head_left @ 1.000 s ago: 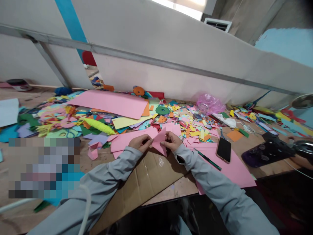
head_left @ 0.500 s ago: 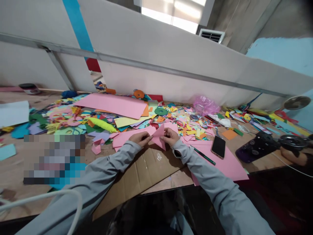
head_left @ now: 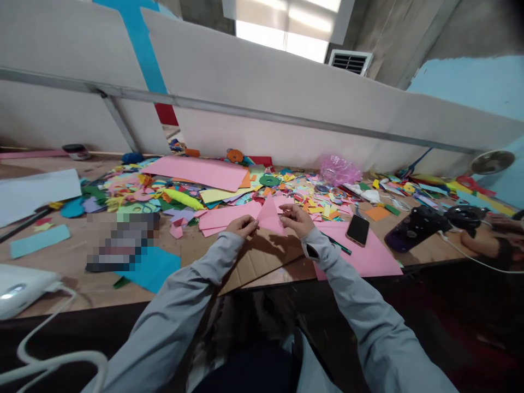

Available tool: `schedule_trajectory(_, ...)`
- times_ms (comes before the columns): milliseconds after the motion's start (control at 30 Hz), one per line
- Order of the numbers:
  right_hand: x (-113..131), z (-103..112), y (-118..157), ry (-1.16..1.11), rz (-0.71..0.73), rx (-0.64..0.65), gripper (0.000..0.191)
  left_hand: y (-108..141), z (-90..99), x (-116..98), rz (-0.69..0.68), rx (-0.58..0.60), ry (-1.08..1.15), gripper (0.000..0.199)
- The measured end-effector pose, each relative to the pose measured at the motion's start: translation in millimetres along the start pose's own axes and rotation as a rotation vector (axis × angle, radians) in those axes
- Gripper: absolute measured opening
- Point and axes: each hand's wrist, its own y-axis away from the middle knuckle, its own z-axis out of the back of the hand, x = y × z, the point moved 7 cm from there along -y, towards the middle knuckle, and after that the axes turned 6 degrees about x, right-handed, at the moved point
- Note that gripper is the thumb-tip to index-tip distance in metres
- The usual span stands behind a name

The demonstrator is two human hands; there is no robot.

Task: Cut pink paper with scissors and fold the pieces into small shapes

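A pink folded paper [head_left: 270, 217] with a pointed, triangular outline stands between my hands, above a sheet of brown cardboard [head_left: 254, 256]. At its left corner my left hand [head_left: 242, 226] is closed, pinching the edge between thumb and fingers. My right hand [head_left: 298, 220] is beside the right edge with thumb and fingers curved and apart; it does not appear to grip the paper. Behind my left hand lie pink paper sheets [head_left: 221, 218]. A small folded pink piece [head_left: 176, 230] sits further left.
On the right are a phone [head_left: 357, 230] and a green pen [head_left: 341, 245] on a pink sheet [head_left: 376, 262], then a dark tumbler [head_left: 409, 229]. Colourful scraps [head_left: 319, 204] cover the back. At left are a blue sheet [head_left: 158, 267] and a white corded device [head_left: 24, 289]. Another person's arm [head_left: 478, 243] rests far right.
The right fingers have come off the paper and spread. The paper's point now faces up, with a flat side towards me. The view has shifted, showing more of the table's left side.
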Motion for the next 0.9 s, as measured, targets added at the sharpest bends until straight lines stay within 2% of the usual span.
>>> schedule_trajectory(100,-12,12,32,0.140,-0.010,-0.074,0.037,12,-4.5,13,0.072,-0.033,0.074,0.040)
schedule_trajectory(167,-21,15,52,0.249,-0.041,-0.078,0.036,16,-7.2,17,0.102,-0.038,0.108,0.043)
schedule_trajectory(367,-21,-6,88,0.755,0.021,0.112,0.042,23,-17.6,20,0.119,-0.078,0.174,0.044)
schedule_trajectory(467,-14,-10,92,0.889,0.015,0.099,0.041,30,-24.2,24,0.124,-0.089,0.201,0.043)
schedule_trajectory(633,-8,-10,78,0.993,-0.031,-0.023,0.040,34,-31.4,22,0.112,-0.076,0.230,0.042)
schedule_trajectory(767,-8,-17,69,1.028,0.012,-0.002,0.034,31,-33.1,22,0.113,-0.065,0.243,0.042)
schedule_trajectory(900,-6,-18,70,1.053,-0.004,-0.019,0.032,30,-32.3,24,0.109,-0.064,0.242,0.041)
